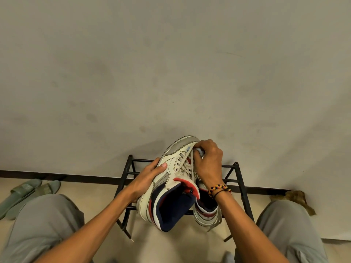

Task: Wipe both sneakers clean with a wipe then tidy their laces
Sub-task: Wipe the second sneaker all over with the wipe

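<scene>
Above the black metal shoe rack (240, 179), the left hand (147, 179) grips a white high-top sneaker (171, 179) by its side. The right hand (208, 160) presses a crumpled wipe (200, 151), clenched in its fingers (199, 147), near the toe. Beneath it, the second sneaker (206, 211) rests on the rack.

1. A black metal rack (239, 179) stands on the pale floor (106, 188) against the wall.
2. A second sneaker (206, 211) rests on the rack's bars, its laces hanging over the front edge.
3. Two green slippers (24, 192) lie on the floor, left of the rack.
4. A brown rag (296, 201) lies on the floor by the wall, right of the rack.
</scene>
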